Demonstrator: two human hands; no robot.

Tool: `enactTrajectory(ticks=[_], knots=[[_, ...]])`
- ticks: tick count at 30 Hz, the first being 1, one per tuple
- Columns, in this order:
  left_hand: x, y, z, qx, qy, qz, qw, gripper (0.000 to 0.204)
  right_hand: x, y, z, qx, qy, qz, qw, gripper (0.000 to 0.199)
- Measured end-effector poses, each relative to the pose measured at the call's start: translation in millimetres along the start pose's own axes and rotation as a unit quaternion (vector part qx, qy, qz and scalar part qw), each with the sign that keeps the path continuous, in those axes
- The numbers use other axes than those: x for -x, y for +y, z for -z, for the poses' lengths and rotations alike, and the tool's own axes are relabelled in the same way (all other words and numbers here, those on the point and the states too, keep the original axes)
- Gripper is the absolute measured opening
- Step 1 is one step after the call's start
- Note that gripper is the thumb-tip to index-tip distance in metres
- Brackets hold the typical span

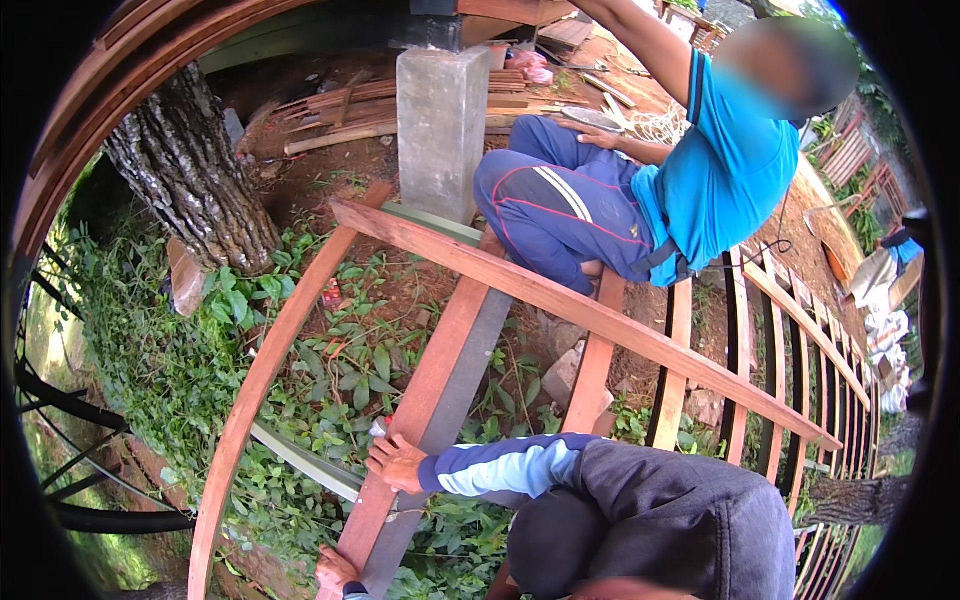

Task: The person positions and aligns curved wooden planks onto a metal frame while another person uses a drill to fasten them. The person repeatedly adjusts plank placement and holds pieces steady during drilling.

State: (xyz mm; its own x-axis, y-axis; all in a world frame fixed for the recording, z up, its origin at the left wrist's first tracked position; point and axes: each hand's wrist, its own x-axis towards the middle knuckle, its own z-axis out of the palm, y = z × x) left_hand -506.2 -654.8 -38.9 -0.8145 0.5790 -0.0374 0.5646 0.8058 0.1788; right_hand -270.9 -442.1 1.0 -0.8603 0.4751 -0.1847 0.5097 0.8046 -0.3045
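Neither my left hand nor my right hand can be made out. A blurred skin-coloured shape at the lower edge is too unclear to name. Below me a co-worker in a dark cap and grey jacket (pixel 690 520) leans left over a reddish wooden beam (pixel 430 400) with a dark side face. One hand of theirs (pixel 397 465) lies on the beam beside a small white and red thing (pixel 380 427). A second hand (pixel 336 570), with a matching dark cuff, rests lower on the beam. Across its upper part runs a long wooden batten (pixel 590 315); a curved strip (pixel 262 370) bends down on the left.
Another person in a blue shirt (pixel 735 175) sits beyond the batten, one arm raised, near a concrete post (pixel 440 130). A tree trunk (pixel 190 165) stands at left. Several slats (pixel 735 350) with gaps stretch right. Plants (pixel 170 350) and loose stones (pixel 575 380) lie underneath.
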Motion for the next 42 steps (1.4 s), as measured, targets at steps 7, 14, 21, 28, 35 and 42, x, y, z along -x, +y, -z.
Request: enactTrajectory(ticks=[7,14,21,28,35,42], knots=[[-5.1,-51.3,-56.2,-0.158,0.193,-0.182,0.951,0.024,-3.5,-0.8,-2.2,0.007,-0.004,-0.005,1.000,0.076],[-8.3,-58.7,-59.7,-0.162,0.067,-0.102,0.979,0.026,-5.8,-1.1,-7.8,0.011,0.016,-0.009,1.000,0.078],[-1.1,-24.9,-23.9,-0.064,0.063,-0.048,0.995,0.050,-4.5,-2.9,-5.8,0.009,0.006,-0.019,1.000,0.077],[0.6,12.5,13.2,-0.020,-0.040,0.019,0.999,0.068,-4.4,-4.4,0.0,0.016,-0.014,-0.020,1.000,0.078],[2.5,11.7,17.0,-0.024,-0.056,0.018,0.998,0.072,-3.3,-4.5,3.2,0.008,-0.019,-0.019,1.000,0.076],[0.5,8.9,10.3,-0.046,-0.035,0.007,0.998,0.075,-3.7,-3.4,4.2,0.005,-0.017,-0.014,1.000,0.076]])
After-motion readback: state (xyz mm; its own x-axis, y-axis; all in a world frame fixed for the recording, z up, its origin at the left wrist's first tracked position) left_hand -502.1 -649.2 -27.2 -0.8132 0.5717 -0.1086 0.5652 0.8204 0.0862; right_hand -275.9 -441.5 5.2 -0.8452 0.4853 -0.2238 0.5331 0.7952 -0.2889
